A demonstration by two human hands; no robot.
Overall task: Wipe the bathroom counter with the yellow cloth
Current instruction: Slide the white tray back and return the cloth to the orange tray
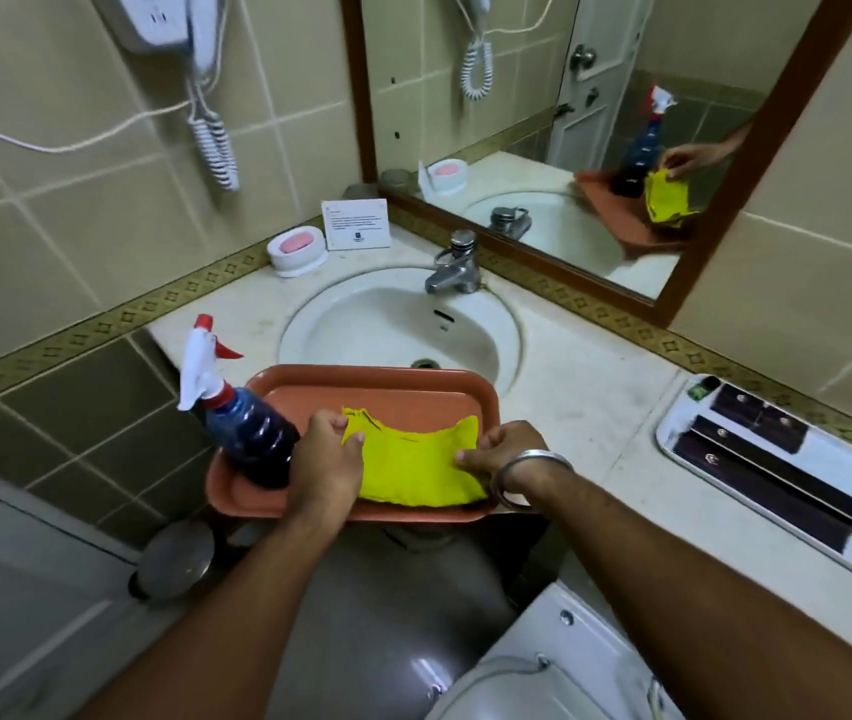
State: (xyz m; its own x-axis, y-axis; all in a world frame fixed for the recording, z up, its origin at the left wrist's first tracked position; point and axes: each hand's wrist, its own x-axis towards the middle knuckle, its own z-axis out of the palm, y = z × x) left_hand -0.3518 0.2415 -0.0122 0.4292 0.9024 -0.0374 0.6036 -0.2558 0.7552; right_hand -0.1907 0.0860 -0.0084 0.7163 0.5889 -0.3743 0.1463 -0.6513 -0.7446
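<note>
The yellow cloth (pixel 413 467) lies spread over the near part of an orange tray (pixel 387 387) that sits on the front edge of the sink (pixel 392 324). My left hand (pixel 327 459) pinches the cloth's left edge and my right hand (pixel 504 454), with a metal bangle on the wrist, grips its right edge. The pale marble counter (pixel 579 376) runs around the basin and off to the right. A spray bottle (pixel 236 418) with dark blue liquid stands on the tray's left corner, touching my left hand's side.
A chrome tap (pixel 457 267) stands behind the basin. A soap dish (pixel 296 249) and a white card (pixel 356 223) sit at the back left. A white amenity tray (pixel 777 475) with dark packets lies on the counter at right. A mirror (pixel 569 122) hangs above; a toilet (pixel 543 667) is below.
</note>
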